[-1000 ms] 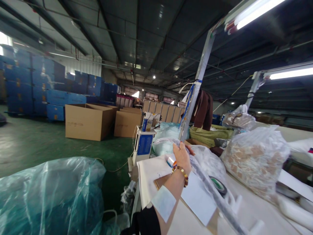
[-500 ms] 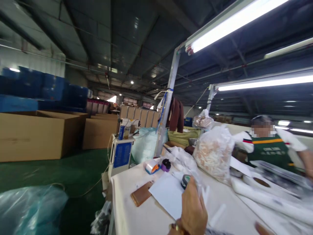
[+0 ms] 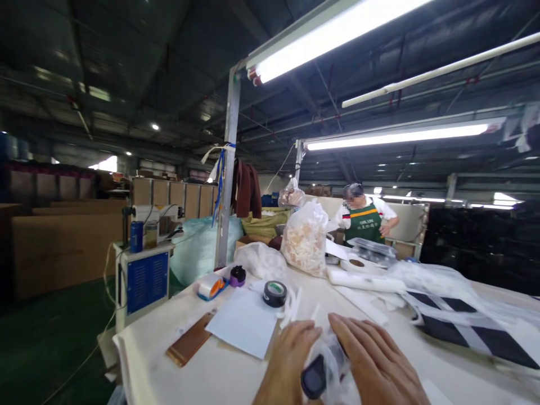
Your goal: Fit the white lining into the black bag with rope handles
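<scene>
At the bottom centre, both my hands are around some crumpled clear plastic (image 3: 333,351). My left hand (image 3: 287,360) has its fingers curled against its left side. My right hand (image 3: 375,357) covers the right side, fingers bent forward and close together. Between them shows a dark rounded object (image 3: 314,378) whose kind I cannot make out. Beyond my left hand, a roll of black tape (image 3: 274,293) lies on a white sheet of paper (image 3: 242,320). White strips (image 3: 292,306) lie beside the tape.
A brown phone-like slab (image 3: 189,340), a tape dispenser (image 3: 212,287) and a purple-and-black roll (image 3: 237,275) lie on the left of the table (image 3: 147,343). Behind stand a filled plastic bag (image 3: 304,239) and a metal post (image 3: 228,169). A co-worker (image 3: 366,219) stands across the table.
The view has turned to the right. My left hand has left the black tape roll, which now lies on the paper. My right hand has come in from the edge onto the plastic.
</scene>
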Available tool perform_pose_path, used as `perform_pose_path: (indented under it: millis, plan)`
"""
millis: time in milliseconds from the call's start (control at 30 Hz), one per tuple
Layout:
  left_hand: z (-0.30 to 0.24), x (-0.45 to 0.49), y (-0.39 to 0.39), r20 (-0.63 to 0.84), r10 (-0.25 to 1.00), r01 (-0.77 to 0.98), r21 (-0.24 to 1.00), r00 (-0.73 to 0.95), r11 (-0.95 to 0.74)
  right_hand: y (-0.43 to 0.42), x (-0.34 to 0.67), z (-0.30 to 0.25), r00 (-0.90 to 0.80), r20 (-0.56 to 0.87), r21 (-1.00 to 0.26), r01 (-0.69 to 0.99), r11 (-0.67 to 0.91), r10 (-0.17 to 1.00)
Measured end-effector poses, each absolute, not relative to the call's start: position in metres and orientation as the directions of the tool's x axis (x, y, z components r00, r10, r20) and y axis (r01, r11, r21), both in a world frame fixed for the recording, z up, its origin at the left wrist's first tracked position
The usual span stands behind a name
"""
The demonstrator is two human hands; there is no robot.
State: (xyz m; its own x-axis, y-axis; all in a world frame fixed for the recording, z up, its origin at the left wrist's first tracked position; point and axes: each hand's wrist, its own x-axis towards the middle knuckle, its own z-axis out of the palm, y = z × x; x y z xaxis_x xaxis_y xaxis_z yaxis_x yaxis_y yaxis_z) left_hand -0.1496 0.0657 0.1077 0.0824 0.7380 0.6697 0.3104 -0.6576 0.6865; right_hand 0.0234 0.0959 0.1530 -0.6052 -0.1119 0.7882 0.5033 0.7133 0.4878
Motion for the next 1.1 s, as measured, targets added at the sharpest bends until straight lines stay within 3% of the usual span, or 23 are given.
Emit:
perform_pose_path:
  millis: [67,133,367,533,767,900,1000,1100]
  plan:
    - [0.129,-0.157,0.044,0.374,0.922,0.091,0.919,0.105,-0.383,0.09,0.032,0.151,-0.66,0.745,0.525,0.492,0.695,-0.096]
    - [0.144,-0.159,0.029,0.136,0.975,-0.117,0.986,0.177,-0.117,0.084,0.035,0.148,-0.704,0.704,0.554,0.46,0.694,-0.095]
    - [0.126,-0.14,0.019,-0.185,0.923,-0.042,0.977,0.337,0.211,0.078,0.043,0.132,-0.769,0.636,0.55,0.397,0.735,-0.061]
    - [0.112,-0.141,0.006,-0.185,0.894,-0.09,0.966,0.407,0.241,0.08,0.057,0.119,-0.776,0.631,0.495,0.393,0.775,-0.01]
    - [0.123,-0.15,0.002,-0.325,0.833,0.094,0.943,0.448,0.318,0.083,0.066,0.109,-0.773,0.633,0.457,0.413,0.788,0.037]
    - [0.119,-0.139,0.01,-0.306,0.836,0.077,0.949,0.455,0.305,0.082,0.062,0.113,-0.774,0.633,0.463,0.397,0.792,0.017]
    - [0.117,-0.127,0.011,-0.187,0.836,-0.058,0.966,0.516,0.252,0.077,0.057,0.117,-0.729,0.684,0.394,0.383,0.835,0.012]
    - [0.126,-0.121,0.009,0.073,0.821,-0.148,0.989,0.566,0.014,0.069,0.054,0.112,-0.646,0.757,0.129,0.293,0.947,0.097]
